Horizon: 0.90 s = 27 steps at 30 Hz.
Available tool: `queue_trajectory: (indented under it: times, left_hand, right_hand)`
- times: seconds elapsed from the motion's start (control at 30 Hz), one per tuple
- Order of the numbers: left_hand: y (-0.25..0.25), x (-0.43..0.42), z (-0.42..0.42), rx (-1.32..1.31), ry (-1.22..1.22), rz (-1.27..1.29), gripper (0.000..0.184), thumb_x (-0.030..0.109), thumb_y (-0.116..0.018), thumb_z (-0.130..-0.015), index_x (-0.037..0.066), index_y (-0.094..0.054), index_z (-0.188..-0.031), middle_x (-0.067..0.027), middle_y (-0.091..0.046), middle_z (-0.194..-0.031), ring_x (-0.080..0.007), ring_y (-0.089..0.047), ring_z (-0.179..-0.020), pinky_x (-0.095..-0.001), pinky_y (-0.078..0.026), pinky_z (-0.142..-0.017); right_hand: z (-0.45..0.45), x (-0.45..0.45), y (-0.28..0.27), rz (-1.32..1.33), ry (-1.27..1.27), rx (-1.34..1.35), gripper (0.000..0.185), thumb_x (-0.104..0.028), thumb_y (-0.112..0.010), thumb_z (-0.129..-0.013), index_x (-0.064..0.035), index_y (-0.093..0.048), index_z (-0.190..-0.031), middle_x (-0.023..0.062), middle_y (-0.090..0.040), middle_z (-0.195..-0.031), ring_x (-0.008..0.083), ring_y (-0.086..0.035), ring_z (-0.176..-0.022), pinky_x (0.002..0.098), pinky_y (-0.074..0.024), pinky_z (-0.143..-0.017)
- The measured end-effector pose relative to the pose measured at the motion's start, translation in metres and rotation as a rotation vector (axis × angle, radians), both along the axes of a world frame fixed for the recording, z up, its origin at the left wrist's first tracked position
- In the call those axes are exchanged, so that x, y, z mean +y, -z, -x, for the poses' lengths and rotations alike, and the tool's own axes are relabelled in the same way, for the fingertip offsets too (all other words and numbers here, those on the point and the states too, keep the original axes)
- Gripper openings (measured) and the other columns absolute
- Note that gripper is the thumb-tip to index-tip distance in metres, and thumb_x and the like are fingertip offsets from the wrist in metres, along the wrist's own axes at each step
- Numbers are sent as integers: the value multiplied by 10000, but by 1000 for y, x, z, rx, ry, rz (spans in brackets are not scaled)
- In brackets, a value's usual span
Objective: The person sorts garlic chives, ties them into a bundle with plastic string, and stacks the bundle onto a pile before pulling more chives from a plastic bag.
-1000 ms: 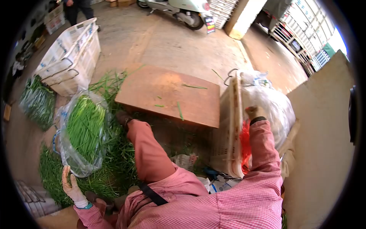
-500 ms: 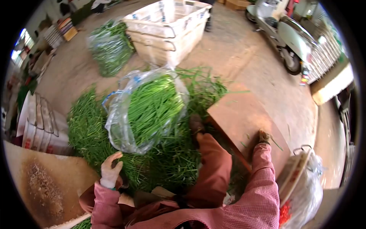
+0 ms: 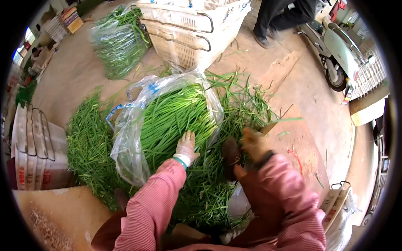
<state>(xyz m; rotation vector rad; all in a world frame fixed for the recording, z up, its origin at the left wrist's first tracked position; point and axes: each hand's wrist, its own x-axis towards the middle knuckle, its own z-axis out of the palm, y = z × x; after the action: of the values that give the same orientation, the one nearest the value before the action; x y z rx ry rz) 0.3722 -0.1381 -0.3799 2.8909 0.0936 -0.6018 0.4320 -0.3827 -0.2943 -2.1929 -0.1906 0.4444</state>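
A clear plastic bag (image 3: 130,161) stands open on the floor, full of long green stalks (image 3: 173,115). My left hand (image 3: 187,148), in a whitish glove, lies on the stalks near the bag's lower right side, fingers apart. To the right, my right hand (image 3: 254,144) is blurred by motion above my shoe, beside the left end of the brown board (image 3: 307,142); its fingers are smeared. A thin red string (image 3: 296,159) lies on the board. Loose green stalks (image 3: 92,142) are heaped around the bag.
White crates (image 3: 180,46) stand behind the bag, with another filled bag (image 3: 119,46) to their left. A person (image 3: 284,19) is at the back near a scooter (image 3: 343,50). Stacked crates (image 3: 39,150) are at the left, a basket (image 3: 335,205) at the lower right.
My left hand has moved up and right onto the stalks. My right hand has left the board's surface and moved left. A red string now shows on the board, and the person at the back is more visible.
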Motion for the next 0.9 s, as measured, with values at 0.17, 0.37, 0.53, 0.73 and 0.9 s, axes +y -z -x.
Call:
queue_trajectory:
  times: [0.17,0.37,0.53,0.73,0.9]
  left_hand:
    - [64,-5,-37,-44,-152,-302,861,390,-660,-660,13,-218,-1296,-113,-276,-1319,-275,-267,-1207,-411,-242,-968]
    - [55,38,-64,71,-107,-82,577,204,-612,-670,70,-403,-1190,-139,-566,-973,-257,-557,-908,-343,-440,-764]
    - [10,85,-55,204,-174,268,749,318,-670,-584,20,-391,-1212,-170,-568,-991,-273,-571,-868,-342,-459,-785]
    - [22,139,-13,-56,-306,830,707,254,-765,-544,-43,-454,-1105,-136,-562,-1019,-228,-536,-935,-309,-400,-860]
    - [15,136,4,-165,-364,978,656,155,-771,-553,-19,-460,-1104,-85,-556,-1009,-174,-513,-920,-290,-386,-869]
  right_hand:
    - [-23,83,138,257,70,180,500,-234,-632,-729,-11,-483,-1150,162,-569,-1045,213,-584,-880,268,-437,-770]
    - [-79,95,230,55,522,251,450,-192,-627,-761,33,-467,-1117,148,-543,-1005,195,-536,-821,262,-414,-735]
    - [-82,63,257,-345,694,247,258,-94,-630,-732,37,-584,-950,72,-602,-783,149,-528,-681,268,-418,-641]
    - [-13,81,137,-305,671,-287,655,-158,-695,-684,-10,-361,-1228,163,-387,-1246,244,-360,-1154,319,-285,-969]
    - [47,161,111,-823,232,8,1138,-374,-763,-557,-62,-4,-1345,186,-67,-1392,289,-120,-1282,398,-142,-1034]
